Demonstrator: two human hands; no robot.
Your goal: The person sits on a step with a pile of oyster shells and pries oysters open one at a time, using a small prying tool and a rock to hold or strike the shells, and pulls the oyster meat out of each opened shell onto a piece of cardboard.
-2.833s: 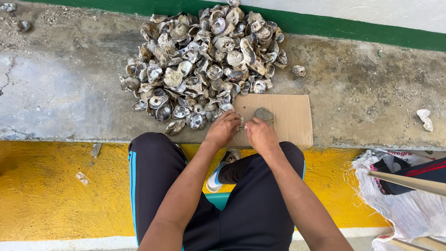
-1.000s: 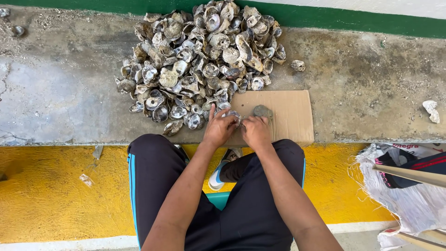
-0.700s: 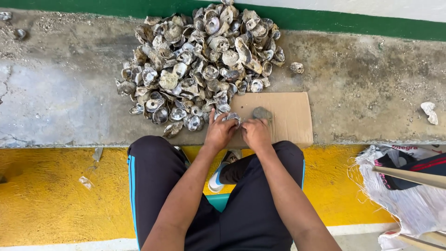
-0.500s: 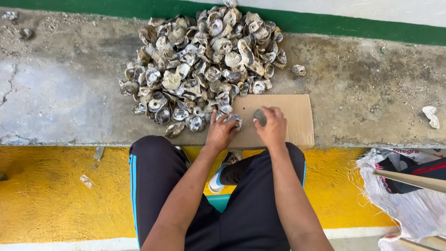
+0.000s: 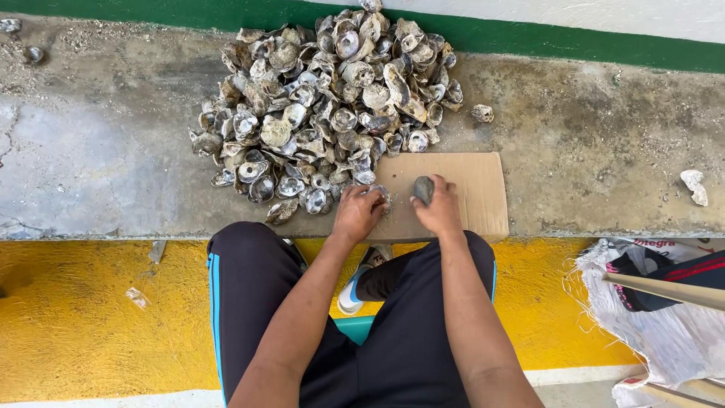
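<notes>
A large pile of grey oyster shells [image 5: 325,106] lies on a concrete ledge [image 5: 91,151]. In front of it sits a flat piece of cardboard [image 5: 476,189]. My left hand [image 5: 356,213] presses a shell [image 5: 381,195] down at the cardboard's left edge. My right hand [image 5: 436,211] grips a rounded grey stone [image 5: 424,189] just to the right of that shell, over the cardboard. My legs in dark trousers fill the lower middle.
A single shell [image 5: 482,113] lies right of the pile, a white fragment [image 5: 693,185] farther right. The ledge's front face and floor are yellow [image 5: 83,325]. A white sack [image 5: 649,317] and wooden sticks [image 5: 664,291] lie at the lower right. A green stripe [image 5: 574,45] runs behind.
My left hand took a shell from the pile's edge and set it on the cardboard. My right hand lifted the stone and brought it beside the shell.
</notes>
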